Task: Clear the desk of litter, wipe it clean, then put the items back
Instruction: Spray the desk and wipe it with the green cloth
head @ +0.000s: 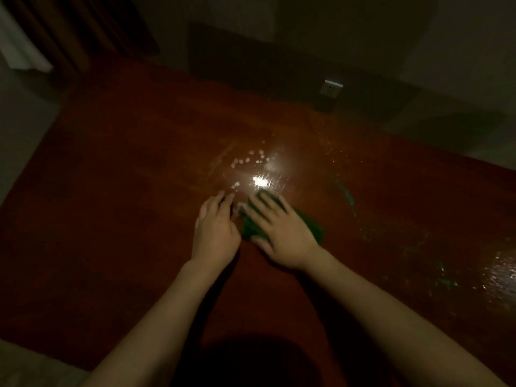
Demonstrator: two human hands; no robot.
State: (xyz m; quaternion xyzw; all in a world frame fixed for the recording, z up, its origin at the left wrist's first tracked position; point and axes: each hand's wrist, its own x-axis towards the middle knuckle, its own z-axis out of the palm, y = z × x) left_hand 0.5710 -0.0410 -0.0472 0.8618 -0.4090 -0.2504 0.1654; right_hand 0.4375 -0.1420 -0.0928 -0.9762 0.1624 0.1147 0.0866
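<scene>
The dark red desk (117, 219) is dim and shiny, with wet streaks to the right of the hands. The right hand (282, 233) presses flat, fingers spread, on a green cloth (310, 224) lying under its palm. The left hand (213, 227) rests open just beside it, and small white drops (245, 160) lie beyond the fingertips.
</scene>
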